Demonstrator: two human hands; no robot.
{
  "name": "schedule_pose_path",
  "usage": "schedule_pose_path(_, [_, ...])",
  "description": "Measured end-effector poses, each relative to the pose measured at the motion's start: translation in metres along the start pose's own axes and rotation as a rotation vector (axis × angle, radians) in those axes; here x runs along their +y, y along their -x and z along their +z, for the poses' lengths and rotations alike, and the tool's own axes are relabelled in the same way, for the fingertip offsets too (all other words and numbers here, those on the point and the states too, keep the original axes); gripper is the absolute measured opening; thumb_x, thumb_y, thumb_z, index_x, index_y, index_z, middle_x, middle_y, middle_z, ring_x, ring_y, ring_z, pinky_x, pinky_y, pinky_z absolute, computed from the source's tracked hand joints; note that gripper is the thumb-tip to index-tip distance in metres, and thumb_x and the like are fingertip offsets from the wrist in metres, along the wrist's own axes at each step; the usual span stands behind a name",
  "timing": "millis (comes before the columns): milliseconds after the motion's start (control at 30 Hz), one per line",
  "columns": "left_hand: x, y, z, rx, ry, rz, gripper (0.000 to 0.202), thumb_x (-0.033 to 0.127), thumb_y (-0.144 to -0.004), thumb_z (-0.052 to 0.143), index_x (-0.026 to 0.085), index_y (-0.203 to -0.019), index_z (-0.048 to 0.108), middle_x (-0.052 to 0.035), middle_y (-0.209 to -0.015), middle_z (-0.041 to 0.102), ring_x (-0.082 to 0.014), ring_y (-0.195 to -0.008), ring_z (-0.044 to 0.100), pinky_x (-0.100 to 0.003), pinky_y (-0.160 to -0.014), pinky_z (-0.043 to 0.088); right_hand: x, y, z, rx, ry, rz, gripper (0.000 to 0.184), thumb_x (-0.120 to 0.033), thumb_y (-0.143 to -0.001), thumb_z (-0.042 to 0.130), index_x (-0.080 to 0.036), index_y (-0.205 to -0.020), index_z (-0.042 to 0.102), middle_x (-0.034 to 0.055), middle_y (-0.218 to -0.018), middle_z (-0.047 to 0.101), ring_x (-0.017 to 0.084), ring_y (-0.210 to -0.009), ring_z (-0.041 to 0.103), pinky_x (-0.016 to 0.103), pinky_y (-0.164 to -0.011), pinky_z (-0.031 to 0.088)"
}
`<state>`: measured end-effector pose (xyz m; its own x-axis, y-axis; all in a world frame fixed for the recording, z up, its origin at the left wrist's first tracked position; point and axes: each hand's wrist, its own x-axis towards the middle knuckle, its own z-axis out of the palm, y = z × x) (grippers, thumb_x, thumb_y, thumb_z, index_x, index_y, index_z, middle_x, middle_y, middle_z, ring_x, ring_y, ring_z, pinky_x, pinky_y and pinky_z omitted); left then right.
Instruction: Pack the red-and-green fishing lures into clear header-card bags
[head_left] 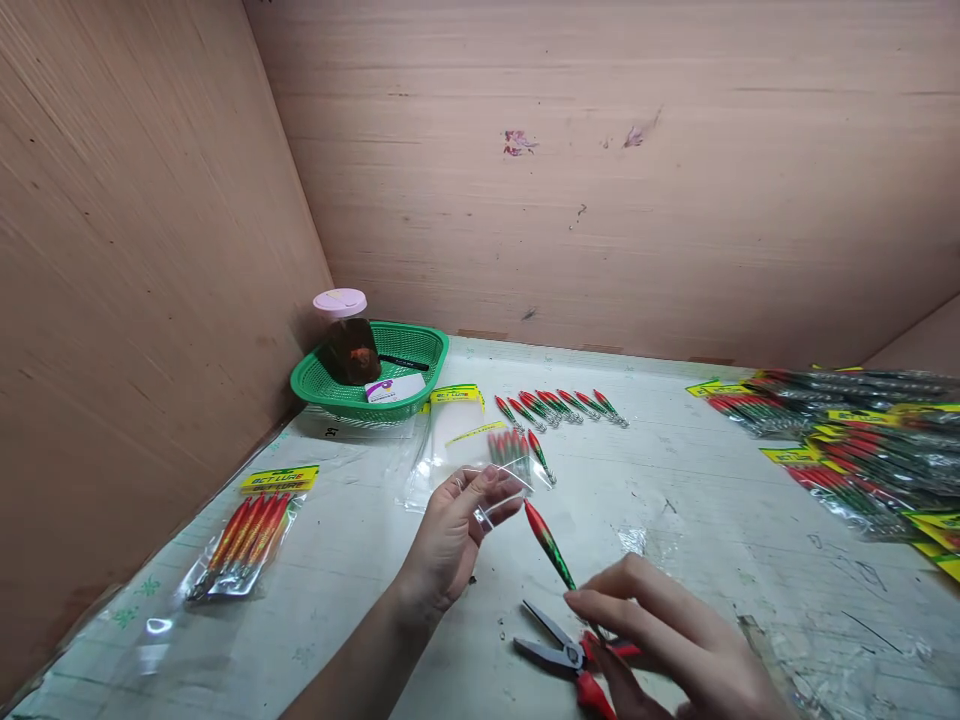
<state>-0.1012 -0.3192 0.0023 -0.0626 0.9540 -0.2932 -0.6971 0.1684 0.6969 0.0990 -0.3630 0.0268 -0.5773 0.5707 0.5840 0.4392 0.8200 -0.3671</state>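
My left hand [461, 530] pinches the edge of a clear plastic bag [514, 470], with several red and green fishing lures showing in it. Between the fingers of my right hand [660, 625] is a single fishing lure [549, 545], its red tip pointing up and left close to the bag's edge. My fingers hide its lower end. Red-handled pliers [559, 650] lie on the table with jaws apart, partly beneath my right hand. Just beyond the bag, more loose lures [559, 405] with hooks lie in a row, and one lies apart nearer to me.
A green basket [427, 350] holds a pink-lidded jar [349, 345], a card and a black pen. Flat clear bags [450, 415] with yellow headers lie before it. One packet of orange lures [251, 530] is at left; piled packets [855, 450] are at right. Wooden walls enclose the table.
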Motion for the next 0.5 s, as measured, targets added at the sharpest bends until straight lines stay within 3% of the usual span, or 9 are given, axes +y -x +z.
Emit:
schedule_pose_path(100, [0.000, 0.001, -0.001, -0.016, 0.016, -0.102, 0.020, 0.020, -0.067, 0.078, 0.013, -0.080, 0.064, -0.0069, -0.088, 0.070, -0.0167, -0.080, 0.066, -0.029, -0.077, 0.054, 0.009, -0.003, 0.014, 0.056, 0.120, -0.086, 0.033, -0.003, -0.081, 0.045, -0.017, -0.109, 0.057, 0.0089, -0.085, 0.063, 0.014, -0.069, 0.056, 0.025, -0.057, 0.048])
schedule_pose_path(300, [-0.001, 0.006, 0.001, -0.219, -0.113, -0.139, 0.018, 0.023, -0.069, 0.076, 0.012, -0.070, 0.062, -0.0074, -0.080, 0.070, -0.0167, -0.079, 0.066, -0.028, -0.079, 0.052, 0.011, -0.014, 0.020, 0.051, 0.350, -0.169, 0.033, -0.008, -0.084, 0.048, -0.011, -0.115, 0.057, 0.0134, -0.096, 0.067, 0.021, -0.083, 0.059, 0.036, -0.071, 0.047])
schedule_pose_path(400, [0.000, 0.010, 0.003, -0.285, -0.125, -0.123, 0.024, 0.025, -0.070, 0.075, 0.014, -0.087, 0.063, -0.0089, -0.089, 0.070, -0.0206, -0.083, 0.068, -0.031, -0.077, 0.053, 0.010, -0.015, 0.021, 0.084, 0.390, -0.154, 0.034, -0.006, -0.083, 0.050, -0.009, -0.116, 0.057, 0.0148, -0.107, 0.066, 0.024, -0.091, 0.057, 0.039, -0.077, 0.045])
schedule_pose_path(500, [0.002, 0.010, 0.004, -0.296, -0.056, -0.183, 0.038, 0.041, -0.080, 0.064, 0.017, -0.108, 0.058, -0.0124, -0.097, 0.069, -0.0251, -0.084, 0.068, -0.036, -0.072, 0.055, 0.010, -0.014, 0.023, 0.067, 0.388, -0.152, 0.025, -0.007, -0.084, 0.050, -0.011, -0.106, 0.062, 0.0127, -0.110, 0.066, 0.024, -0.095, 0.055, 0.040, -0.080, 0.044])
